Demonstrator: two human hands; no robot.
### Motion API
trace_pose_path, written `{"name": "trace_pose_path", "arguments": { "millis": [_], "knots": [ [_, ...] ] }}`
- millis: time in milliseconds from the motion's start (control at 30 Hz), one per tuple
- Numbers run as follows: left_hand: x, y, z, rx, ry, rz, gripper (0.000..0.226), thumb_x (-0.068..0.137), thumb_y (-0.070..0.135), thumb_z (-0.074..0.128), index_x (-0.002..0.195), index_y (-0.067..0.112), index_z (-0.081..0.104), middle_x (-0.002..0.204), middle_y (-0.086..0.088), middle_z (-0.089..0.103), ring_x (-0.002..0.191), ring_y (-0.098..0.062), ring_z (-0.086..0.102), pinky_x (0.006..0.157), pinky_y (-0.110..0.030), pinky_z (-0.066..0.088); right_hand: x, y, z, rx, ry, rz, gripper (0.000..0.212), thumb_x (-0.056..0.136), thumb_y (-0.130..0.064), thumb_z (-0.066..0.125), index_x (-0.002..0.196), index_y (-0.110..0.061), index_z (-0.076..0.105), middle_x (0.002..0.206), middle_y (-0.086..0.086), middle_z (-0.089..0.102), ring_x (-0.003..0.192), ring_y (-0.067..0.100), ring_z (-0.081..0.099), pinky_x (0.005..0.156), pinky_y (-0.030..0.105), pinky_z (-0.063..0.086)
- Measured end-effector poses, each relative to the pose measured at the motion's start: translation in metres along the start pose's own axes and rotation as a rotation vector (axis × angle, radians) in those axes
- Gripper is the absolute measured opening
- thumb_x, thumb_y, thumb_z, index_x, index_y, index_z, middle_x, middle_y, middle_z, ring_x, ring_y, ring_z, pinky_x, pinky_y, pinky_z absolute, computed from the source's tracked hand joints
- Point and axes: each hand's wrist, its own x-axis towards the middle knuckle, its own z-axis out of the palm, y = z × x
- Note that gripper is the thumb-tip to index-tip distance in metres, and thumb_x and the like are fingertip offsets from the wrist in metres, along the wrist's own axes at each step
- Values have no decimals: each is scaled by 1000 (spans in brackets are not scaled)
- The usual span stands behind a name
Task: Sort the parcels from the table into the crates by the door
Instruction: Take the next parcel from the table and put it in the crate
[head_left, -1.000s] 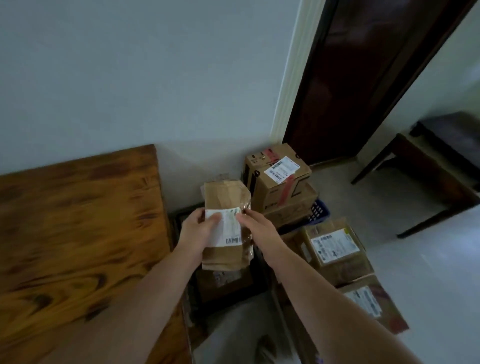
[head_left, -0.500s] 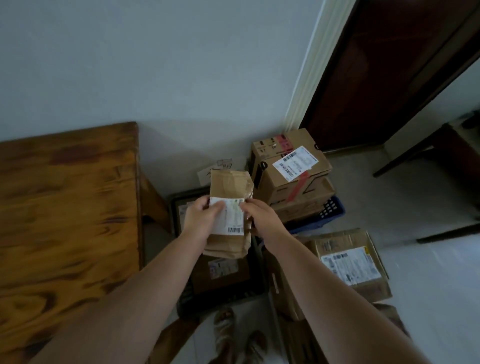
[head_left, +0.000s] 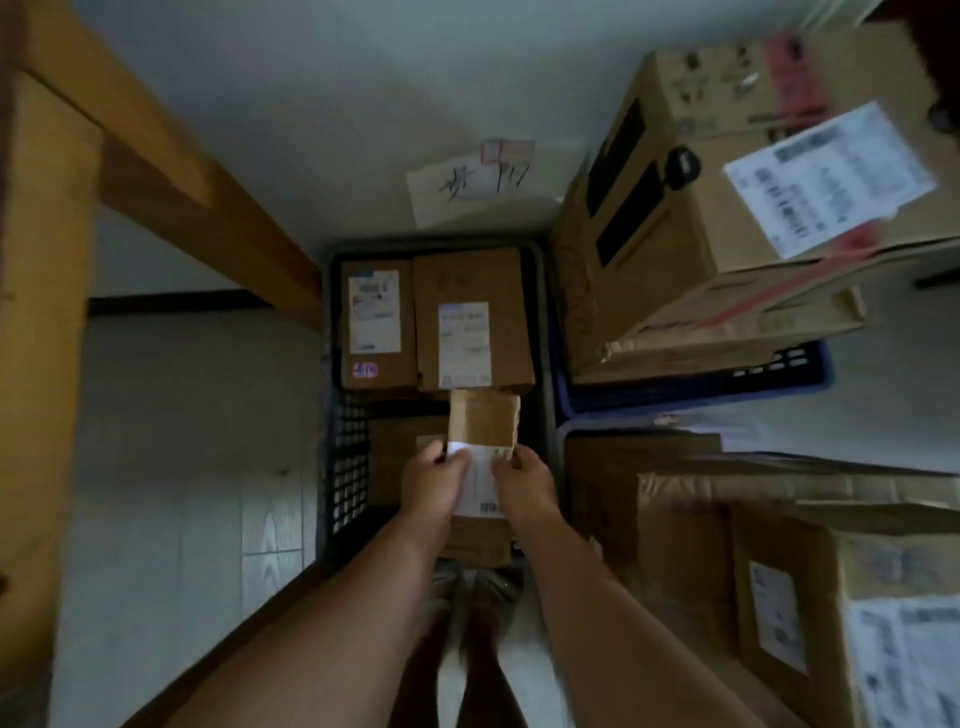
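I hold a small brown paper parcel (head_left: 484, 418) with a white label low inside the black crate (head_left: 345, 467). My left hand (head_left: 434, 480) grips its left edge and my right hand (head_left: 522, 480) grips its right edge, thumbs on the label. Two labelled brown boxes (head_left: 378, 325) (head_left: 470, 317) lie side by side at the crate's far end, and another box (head_left: 402, 457) lies under the parcel.
A blue crate (head_left: 727, 387) to the right carries a tall stack of cardboard boxes (head_left: 727, 197). More boxes (head_left: 779, 597) fill the near right. A wooden table leg and brace (head_left: 171, 171) stand at the left. A handwritten paper sign (head_left: 467, 192) leans on the wall behind the black crate.
I have bent down over the black crate and lowered the parcel into it. The view swung from the wall and door down to the floor; both hands keep their grip.
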Motion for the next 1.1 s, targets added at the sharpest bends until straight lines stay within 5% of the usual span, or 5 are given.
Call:
{"name": "trace_pose_path", "arguments": {
  "millis": [167,267,767,1033,1100],
  "knots": [
    [56,-35,14,53,73,-36,7,92,21,56,87,18,60,90,-7,61,80,-23,60,71,-34,53,53,31,26,-56,47,7,26,99,-21,43,120,-15,57,101,5,61,88,20,59,54,22,46],
    [86,-59,5,69,185,-95,16,94,21,50,103,14,63,90,-5,60,69,-12,53,54,-23,40,75,43,56,-106,-21,0,26,99,-22,44,120,-15,58,110,9,64,97,25,62,72,35,55],
    [216,-95,-77,340,301,-182,38,98,15,41,134,3,47,136,-22,47,120,-39,47,97,-39,40,156,66,166,-242,-291,-105,40,100,-12,38,137,-24,47,118,10,60,103,29,59,88,36,51],
    [204,-96,-78,198,425,-78,17,93,17,50,99,12,65,101,-7,62,99,-27,56,81,-28,41,143,52,148,-374,-307,-129,38,98,-14,40,135,-14,46,128,12,57,116,28,53,94,29,41],
    [182,-90,-74,187,508,-94,29,93,19,51,117,11,63,114,-8,62,99,-27,56,82,-29,43,125,46,135,-377,-299,-144,40,97,-13,41,137,-17,45,129,9,57,117,25,54,83,22,37]
  ]
}}
